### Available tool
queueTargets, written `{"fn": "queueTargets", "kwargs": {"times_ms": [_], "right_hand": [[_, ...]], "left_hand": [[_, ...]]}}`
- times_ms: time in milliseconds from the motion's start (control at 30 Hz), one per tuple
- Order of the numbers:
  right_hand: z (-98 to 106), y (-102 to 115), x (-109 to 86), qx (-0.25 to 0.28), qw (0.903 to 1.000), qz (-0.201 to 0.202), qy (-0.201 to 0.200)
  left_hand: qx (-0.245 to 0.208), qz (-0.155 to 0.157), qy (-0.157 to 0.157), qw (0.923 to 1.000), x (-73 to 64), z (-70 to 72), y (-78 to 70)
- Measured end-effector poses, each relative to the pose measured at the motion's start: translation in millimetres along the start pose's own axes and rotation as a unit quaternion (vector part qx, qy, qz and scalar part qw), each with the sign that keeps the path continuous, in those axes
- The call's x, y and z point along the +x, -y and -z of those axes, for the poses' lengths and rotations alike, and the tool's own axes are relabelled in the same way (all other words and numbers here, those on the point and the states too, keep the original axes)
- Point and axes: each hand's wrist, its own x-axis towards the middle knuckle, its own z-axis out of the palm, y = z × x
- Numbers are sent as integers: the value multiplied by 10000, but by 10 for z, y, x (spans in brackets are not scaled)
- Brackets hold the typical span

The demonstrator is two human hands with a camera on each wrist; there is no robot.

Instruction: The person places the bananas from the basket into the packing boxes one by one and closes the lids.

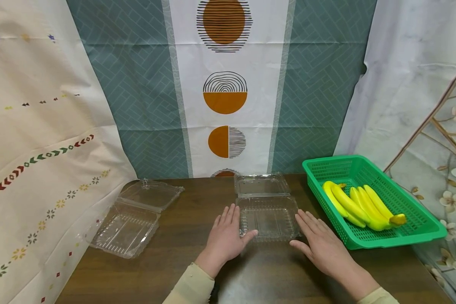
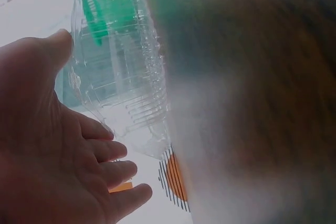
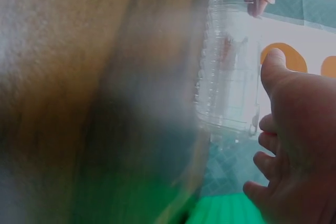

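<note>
A clear plastic clamshell container [image 1: 267,217] lies unfolded on the wooden table, its lid [image 1: 262,185] laid back toward the wall. My left hand [image 1: 226,236] is at the container's left side, fingers straight, thumb reaching over the near left corner. On the opposite side my right hand [image 1: 321,240] has its fingers extended along the right edge, thumb apart from them. In the left wrist view the left hand [image 2: 68,140] holds nothing, and the right hand [image 3: 299,135] looks likewise in the right wrist view. Whether the fingertips touch the plastic is hard to tell.
Another clear clamshell container [image 1: 127,230] lies unfolded at the left of the table. A green plastic basket [image 1: 414,223] stands at the right, holding several yellow bananas [image 1: 365,207]. Behind the table hangs a patterned curtain [image 1: 148,84], with a cream cloth [image 1: 42,169] at the left.
</note>
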Motion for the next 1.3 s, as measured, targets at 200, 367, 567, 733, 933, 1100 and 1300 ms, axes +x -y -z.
{"fn": "queueTargets", "kwargs": {"times_ms": [200, 367, 567, 733, 933, 1100, 1300], "right_hand": [[67, -36, 3, 3, 9999, 83, -137], [161, -84, 22, -23, 9995, 97, -305], [264, -213, 42, -104, 9960, 268, -851], [355, -328, 75, -198, 9926, 326, -1153], [482, -482, 106, -312, 9907, 349, -1281], [572, -639, 108, -327, 9917, 245, -1219], [631, -804, 86, -372, 9946, -26, -971]], "left_hand": [[-27, 10, -50, 10000, 3, -3, -7], [-164, 29, -76, 9998, 8, -14, -4], [-254, 64, -74, 9996, -2, -12, -11], [-219, 39, -121, 9997, -15, -4, -18], [-246, 8, -182, 9995, -18, -8, -21], [-274, 8, -193, 9994, -13, -22, -15], [-157, -6, -197, 9997, -1, -42, -4]]}}
